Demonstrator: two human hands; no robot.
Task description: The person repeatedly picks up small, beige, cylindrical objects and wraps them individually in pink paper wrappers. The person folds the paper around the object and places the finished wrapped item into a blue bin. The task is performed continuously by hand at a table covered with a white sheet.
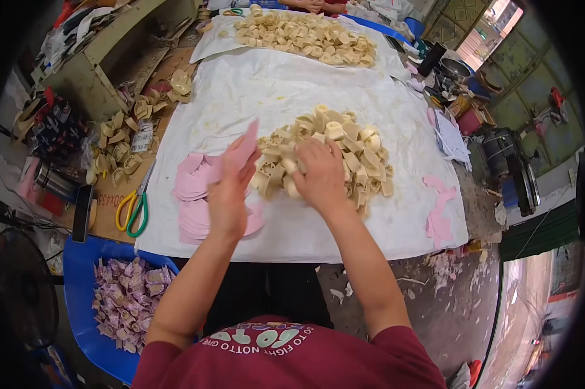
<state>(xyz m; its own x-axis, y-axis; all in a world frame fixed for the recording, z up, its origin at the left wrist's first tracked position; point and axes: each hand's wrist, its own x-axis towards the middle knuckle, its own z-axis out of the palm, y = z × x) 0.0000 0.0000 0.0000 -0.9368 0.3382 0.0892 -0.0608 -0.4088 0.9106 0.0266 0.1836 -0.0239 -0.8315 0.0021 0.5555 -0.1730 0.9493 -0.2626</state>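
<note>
My left hand holds a flat pink cut-out piece raised above a stack of similar pink pieces on the white cloth. My right hand rests palm down on a heap of beige curled shoe-part pieces in the middle of the cloth, fingers closing around one of them.
A second beige heap lies at the far end, near another person's hands. Yellow and green scissors lie left of the cloth beside loose beige pieces. A blue bin of purple scraps sits lower left. Pink offcuts lie at the right.
</note>
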